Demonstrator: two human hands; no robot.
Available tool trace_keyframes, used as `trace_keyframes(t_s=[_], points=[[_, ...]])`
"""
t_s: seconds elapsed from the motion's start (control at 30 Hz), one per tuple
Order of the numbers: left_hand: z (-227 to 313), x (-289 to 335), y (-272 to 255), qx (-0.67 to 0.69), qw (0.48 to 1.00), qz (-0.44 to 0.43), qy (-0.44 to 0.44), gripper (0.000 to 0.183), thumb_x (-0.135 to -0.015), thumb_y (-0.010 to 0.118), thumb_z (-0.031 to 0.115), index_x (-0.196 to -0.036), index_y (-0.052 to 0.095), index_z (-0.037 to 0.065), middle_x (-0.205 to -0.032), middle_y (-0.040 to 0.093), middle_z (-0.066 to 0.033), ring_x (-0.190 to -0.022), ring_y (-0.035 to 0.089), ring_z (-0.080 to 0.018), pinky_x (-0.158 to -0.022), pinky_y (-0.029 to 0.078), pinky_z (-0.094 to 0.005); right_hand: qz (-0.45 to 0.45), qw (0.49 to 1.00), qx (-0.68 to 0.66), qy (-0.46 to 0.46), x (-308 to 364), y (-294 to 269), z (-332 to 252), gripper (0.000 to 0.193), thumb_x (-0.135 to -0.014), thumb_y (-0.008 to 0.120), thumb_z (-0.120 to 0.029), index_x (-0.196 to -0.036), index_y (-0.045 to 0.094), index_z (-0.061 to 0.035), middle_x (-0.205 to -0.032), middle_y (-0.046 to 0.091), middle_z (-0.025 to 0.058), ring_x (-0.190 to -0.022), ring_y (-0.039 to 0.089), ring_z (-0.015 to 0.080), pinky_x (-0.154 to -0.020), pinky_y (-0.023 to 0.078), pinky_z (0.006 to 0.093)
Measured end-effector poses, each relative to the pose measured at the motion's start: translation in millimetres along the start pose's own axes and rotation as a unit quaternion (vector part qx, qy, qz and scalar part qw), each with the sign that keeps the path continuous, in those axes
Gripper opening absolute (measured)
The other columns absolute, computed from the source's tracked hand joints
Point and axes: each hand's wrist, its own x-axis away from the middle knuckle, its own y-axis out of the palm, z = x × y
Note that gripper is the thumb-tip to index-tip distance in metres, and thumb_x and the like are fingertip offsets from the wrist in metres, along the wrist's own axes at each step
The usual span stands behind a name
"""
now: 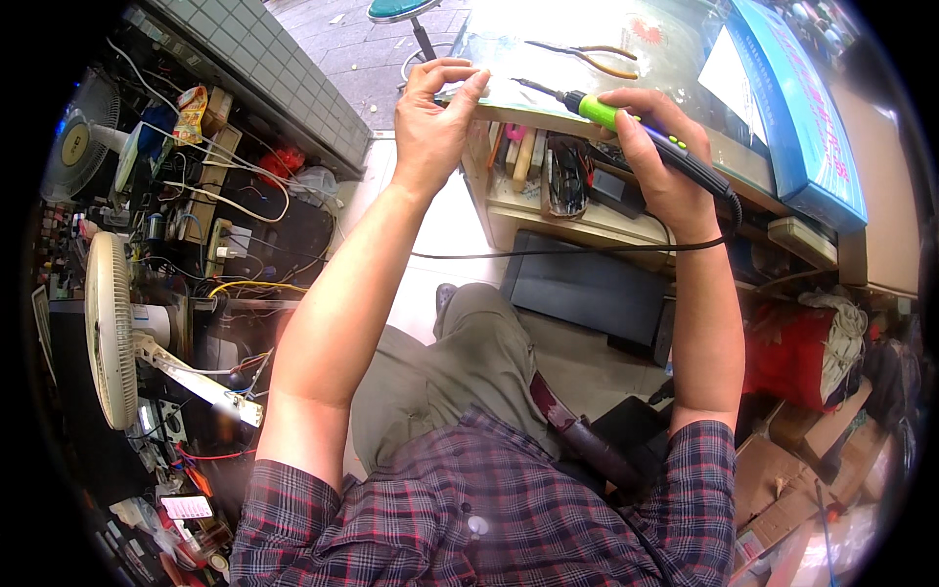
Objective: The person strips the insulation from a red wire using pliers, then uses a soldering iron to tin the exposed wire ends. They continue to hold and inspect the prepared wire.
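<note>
My right hand [675, 166] grips a green and black soldering iron [597, 112], its thin tip pointing left toward my other hand. Above the counter's near edge, my left hand [435, 122] has thumb and forefinger drawn together. Whatever lies between those fingers is too small to make out. A small gap separates the iron's tip from the left fingertips. From the iron's back end a black cord [548, 252] loops down and runs left across in front of me. Beyond the iron, pliers with orange-brown handles [611, 71] lie on the glass-topped counter [675, 68].
A blue box [797, 117] stands at the counter's right. Below the top, an open shelf holds a container of dark tools [567, 176]. A dark case [587, 293] sits lower down. Two fans [112, 333] and tangled wires crowd the left side. A green stool [401, 10] stands beyond.
</note>
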Motion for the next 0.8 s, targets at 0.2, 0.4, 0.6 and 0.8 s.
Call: trace_keyframes(t_s=[0.2,0.4,0.6,0.8], points=[[1.3,0.2,0.9,-0.005,1.0,0.008,0.005,0.027,-0.101,0.082,0.031,-0.108,0.083,0.004,-0.128,0.069,-0.0083,-0.121,0.064,-0.0183,-0.104,0.052,-0.0329,0.0,1.0,0.003,0.006,0.4,-0.5,-0.4,0.025,-0.103,0.067,-0.02,-0.119,0.077,-0.0029,-0.091,0.076,0.0074,-0.082,0.072,0.0117,-0.075,0.057,0.0269],[5.1,0.3,6.3,0.002,0.999,0.036,0.004,0.027,-0.1,0.084,0.029,-0.107,0.083,0.003,-0.124,0.07,-0.0082,-0.121,0.064,-0.0184,-0.105,0.05,-0.0323,0.003,1.0,-0.011,0.005,0.1,0.8,-0.5,0.025,-0.104,0.066,-0.019,-0.119,0.076,-0.0026,-0.091,0.076,0.0076,-0.083,0.072,0.0121,-0.076,0.058,0.0271],[7.3,-1.8,5.2,-0.036,0.999,0.025,0.016,0.027,-0.099,0.085,0.028,-0.106,0.083,0.002,-0.123,0.071,-0.0095,-0.12,0.064,-0.0198,-0.106,0.05,-0.0334,0.006,1.0,-0.005,0.0,0.0,0.4,0.2,0.024,-0.104,0.067,-0.019,-0.118,0.076,-0.0022,-0.09,0.075,0.0067,-0.081,0.071,0.0111,-0.074,0.057,0.0264],[6.0,-2.4,5.0,-0.043,0.999,0.023,0.018,0.027,-0.098,0.085,0.029,-0.106,0.083,0.003,-0.123,0.07,-0.0094,-0.12,0.064,-0.0203,-0.106,0.05,-0.0338,0.006,1.0,-0.011,0.017,0.2,0.0,-1.8,0.024,-0.104,0.067,-0.02,-0.118,0.076,-0.0023,-0.089,0.075,0.0062,-0.078,0.07,0.0105,-0.072,0.057,0.0256]])
